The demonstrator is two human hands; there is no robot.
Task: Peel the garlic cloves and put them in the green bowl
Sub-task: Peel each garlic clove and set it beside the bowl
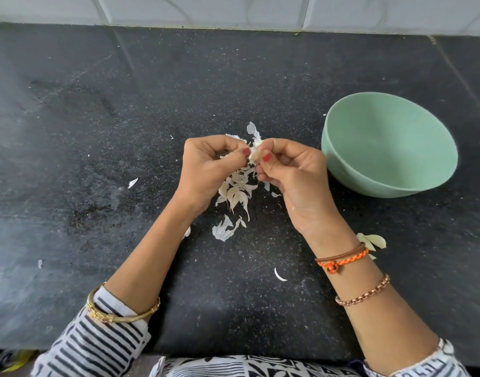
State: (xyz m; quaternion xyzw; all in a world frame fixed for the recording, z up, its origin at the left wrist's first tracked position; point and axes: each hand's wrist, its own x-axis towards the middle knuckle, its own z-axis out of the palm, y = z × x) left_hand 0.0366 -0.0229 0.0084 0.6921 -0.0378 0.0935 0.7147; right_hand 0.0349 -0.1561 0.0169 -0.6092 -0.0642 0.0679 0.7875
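Observation:
A small garlic clove (254, 155) with papery skin sticking up from it is pinched between both hands above the middle of the black counter. My left hand (209, 170) holds it from the left with thumb and fingertips. My right hand (293, 175) pinches it from the right. The green bowl (388, 144) stands on the counter just right of my right hand; its inside looks bare. A few pale garlic cloves (373, 240) lie on the counter behind my right wrist, partly hidden by it.
A heap of white garlic skins (236, 194) lies under my hands, with loose flakes (132, 183) scattered to the left and front. The black counter (124, 118) ends at a white tiled wall (233, 9) at the back and at its front edge by my body.

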